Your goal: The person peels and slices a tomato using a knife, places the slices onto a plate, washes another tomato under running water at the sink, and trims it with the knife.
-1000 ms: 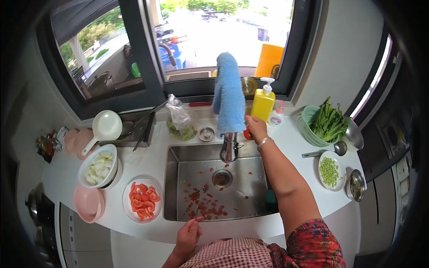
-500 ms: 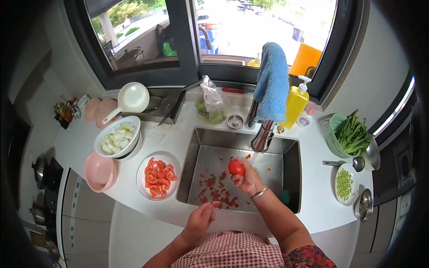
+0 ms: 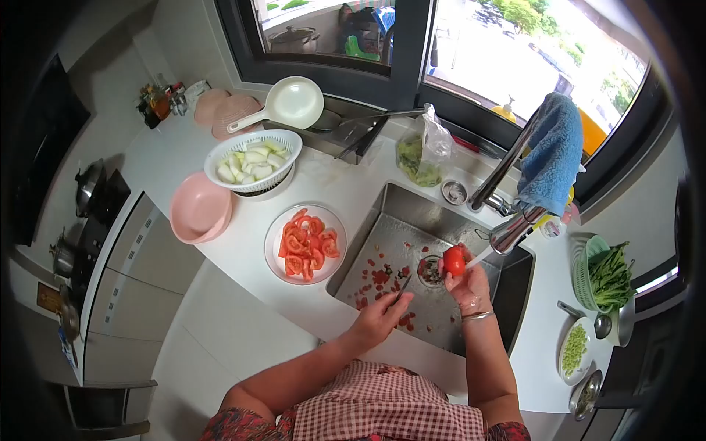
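My right hand [image 3: 468, 288], with a silver bangle at its wrist, holds a red tomato [image 3: 454, 261] over the sink, beside the water running from the faucet [image 3: 507, 234]. My left hand [image 3: 376, 321] is closed on a small dark-bladed knife [image 3: 401, 289], its blade pointing up and away over the sink's near edge. Red scraps of peel [image 3: 382, 275] lie scattered on the floor of the steel sink [image 3: 434, 217]. Left of the sink, a clear plate [image 3: 273, 270] holds cut tomato wedges [image 3: 309, 245].
Left stand a pink bowl [image 3: 200, 209], a white basket of cut pale vegetables [image 3: 254, 163] and a white pan [image 3: 294, 101]. A blue towel [image 3: 551, 154] hangs over the faucet. Right are leafy greens [image 3: 612, 278], a ladle [image 3: 602, 325] and a plate of chopped green pieces [image 3: 574, 351].
The view has turned and shifted leftward. My right hand has brought the tomato beside the running water. The knife blade in my left hand now shows, and that hand reaches over the sink's edge.
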A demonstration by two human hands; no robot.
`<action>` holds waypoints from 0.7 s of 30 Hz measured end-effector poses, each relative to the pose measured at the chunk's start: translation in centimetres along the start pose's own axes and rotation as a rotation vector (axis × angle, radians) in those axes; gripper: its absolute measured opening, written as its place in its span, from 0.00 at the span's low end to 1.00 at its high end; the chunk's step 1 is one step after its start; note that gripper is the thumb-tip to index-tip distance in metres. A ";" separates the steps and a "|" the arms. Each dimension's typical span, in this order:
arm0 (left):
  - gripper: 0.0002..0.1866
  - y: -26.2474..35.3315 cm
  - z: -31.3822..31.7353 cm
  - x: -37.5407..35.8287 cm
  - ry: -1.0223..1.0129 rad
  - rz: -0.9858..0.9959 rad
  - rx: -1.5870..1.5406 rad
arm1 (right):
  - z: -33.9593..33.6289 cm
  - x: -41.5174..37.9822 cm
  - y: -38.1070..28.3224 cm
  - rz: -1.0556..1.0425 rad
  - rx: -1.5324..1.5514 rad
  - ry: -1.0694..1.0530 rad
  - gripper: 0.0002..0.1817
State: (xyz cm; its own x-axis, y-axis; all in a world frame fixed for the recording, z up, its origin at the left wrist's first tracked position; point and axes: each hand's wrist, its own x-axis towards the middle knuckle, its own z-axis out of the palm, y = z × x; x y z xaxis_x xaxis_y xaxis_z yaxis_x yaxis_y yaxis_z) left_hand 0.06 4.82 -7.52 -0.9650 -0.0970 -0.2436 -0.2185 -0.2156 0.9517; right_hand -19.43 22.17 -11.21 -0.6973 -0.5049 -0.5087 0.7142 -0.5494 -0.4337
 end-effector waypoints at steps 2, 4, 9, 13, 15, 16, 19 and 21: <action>0.17 0.8 0.9 3.0 0.007 -0.004 0.086 | -1.2 0.6 -0.4 0.005 0.059 -0.007 0.13; 0.16 1.2 2.2 6.2 -0.067 -0.098 -0.021 | -4.1 1.5 -0.4 -0.045 -0.048 -0.034 0.14; 0.13 1.4 7.5 12.4 -0.168 -0.315 -0.219 | -3.2 -1.0 -0.2 0.012 -0.310 -0.073 0.18; 0.13 2.0 9.7 14.7 -0.236 -0.238 -0.357 | -3.6 -1.8 -0.5 -0.052 -0.173 0.085 0.22; 0.12 1.9 9.8 14.7 -0.297 -0.172 -0.368 | -4.9 -1.6 -0.8 -0.060 -0.249 0.001 0.25; 0.11 1.8 9.6 14.4 -0.261 -0.143 -0.310 | -4.9 -1.6 -0.2 -0.113 -0.171 -0.012 0.22; 0.10 1.5 8.0 12.9 -0.190 -0.139 -0.198 | -2.6 -0.7 0.1 -0.091 -0.251 0.023 0.20; 0.10 -0.3 7.2 12.7 -0.139 -0.088 -0.195 | -2.6 0.3 0.6 -0.069 -0.045 0.040 0.19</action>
State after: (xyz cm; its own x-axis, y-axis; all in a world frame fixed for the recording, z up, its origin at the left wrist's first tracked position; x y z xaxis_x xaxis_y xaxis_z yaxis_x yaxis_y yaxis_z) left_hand -13.23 10.61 -9.54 -0.9572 0.0615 -0.2829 -0.2832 -0.4019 0.8708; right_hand -19.02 23.43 -13.52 -0.7426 -0.4396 -0.5053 0.6672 -0.5511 -0.5011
